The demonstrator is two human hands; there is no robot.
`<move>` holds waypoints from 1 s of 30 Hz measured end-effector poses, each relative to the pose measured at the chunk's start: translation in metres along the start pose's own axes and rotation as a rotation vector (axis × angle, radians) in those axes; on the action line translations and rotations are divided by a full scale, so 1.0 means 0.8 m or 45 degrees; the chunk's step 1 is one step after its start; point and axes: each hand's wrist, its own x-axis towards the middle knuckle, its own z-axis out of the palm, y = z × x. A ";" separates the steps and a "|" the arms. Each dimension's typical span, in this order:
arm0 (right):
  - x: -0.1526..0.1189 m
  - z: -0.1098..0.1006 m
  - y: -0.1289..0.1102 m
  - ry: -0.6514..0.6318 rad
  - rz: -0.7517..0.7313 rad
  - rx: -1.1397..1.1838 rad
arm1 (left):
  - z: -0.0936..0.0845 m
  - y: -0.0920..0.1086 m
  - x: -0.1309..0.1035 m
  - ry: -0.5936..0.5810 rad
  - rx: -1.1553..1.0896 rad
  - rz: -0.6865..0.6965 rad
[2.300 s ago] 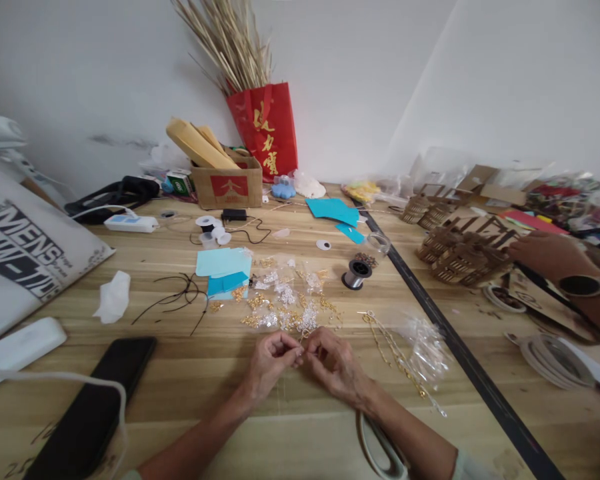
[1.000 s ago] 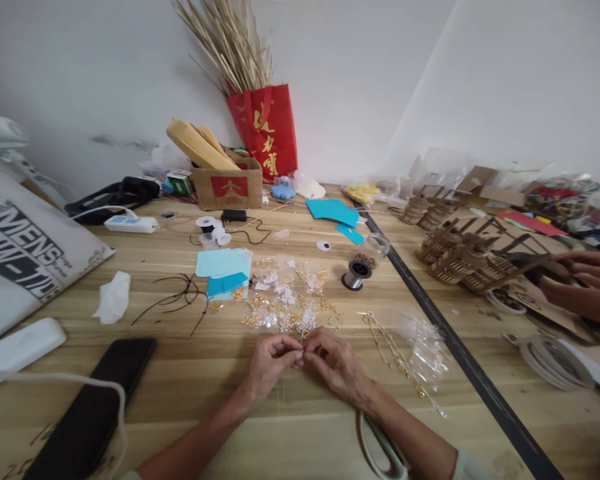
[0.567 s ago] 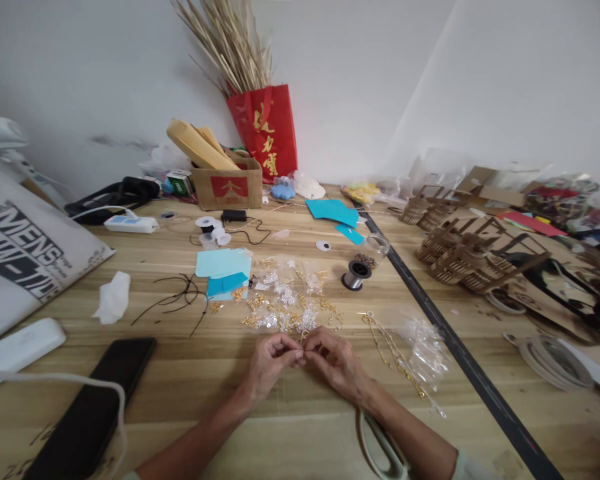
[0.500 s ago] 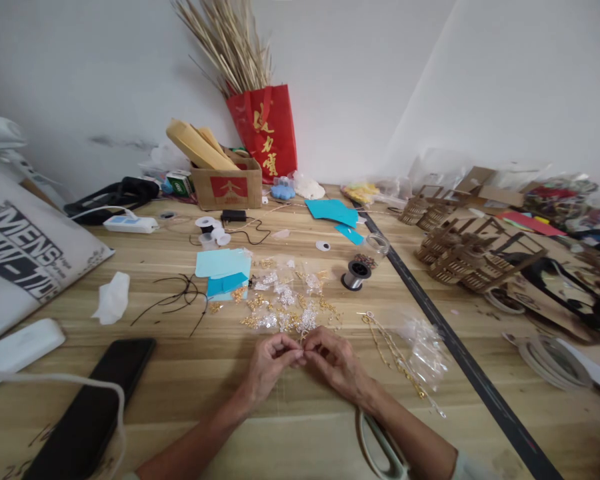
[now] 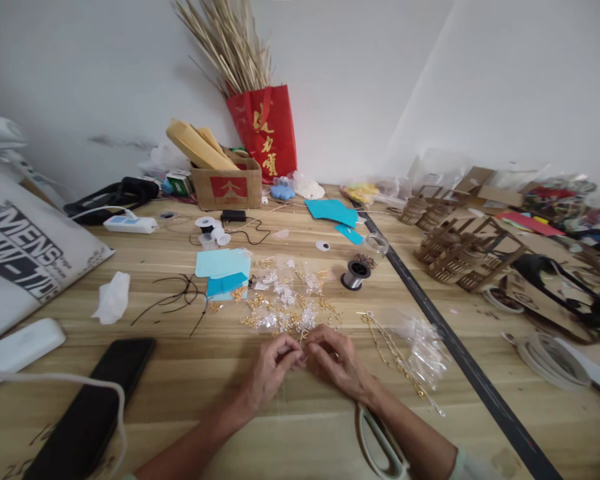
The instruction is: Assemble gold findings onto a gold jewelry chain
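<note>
Just in front of the bead piles, my left hand [image 5: 274, 365] is pinched, thumb against index finger, on something too small to make out. A faint thin strand [image 5: 281, 393] shows below it. My right hand [image 5: 336, 359] faces it with curled fingers, the tips almost meeting the left ones; what they hold is hidden. Gold and silver beads [image 5: 285, 307] lie in loose piles and small clear bags beyond my fingers. A small pale loop [image 5: 304, 335] shows just above the fingertips. Under my right forearm are the light green handles of scissors [image 5: 380, 443], their blades out of sight.
Right of my hands lie gold chains [image 5: 387, 343] and clear plastic bags [image 5: 425, 350]. A wire spool [image 5: 356, 275] stands behind them. Blue cards [image 5: 225, 272] and black cord [image 5: 180, 297] are back left, a phone [image 5: 93, 407] near left. Brown woven baskets [image 5: 465, 250] crowd the right.
My right fingertips have drawn slightly away from the left ones, leaving a small gap. The left hand stays nearly in place, still pinched. Items on the table have not moved.
</note>
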 end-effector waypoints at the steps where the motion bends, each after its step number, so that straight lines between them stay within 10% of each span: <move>1: 0.000 0.000 0.001 -0.003 0.006 -0.001 | 0.000 -0.001 -0.001 -0.008 0.043 0.028; 19: -0.001 -0.004 0.000 -0.110 -0.137 -0.185 | 0.000 -0.015 -0.006 0.024 0.640 0.568; 30: 0.001 -0.004 0.001 -0.270 0.228 0.257 | -0.003 -0.020 -0.006 0.060 0.691 0.571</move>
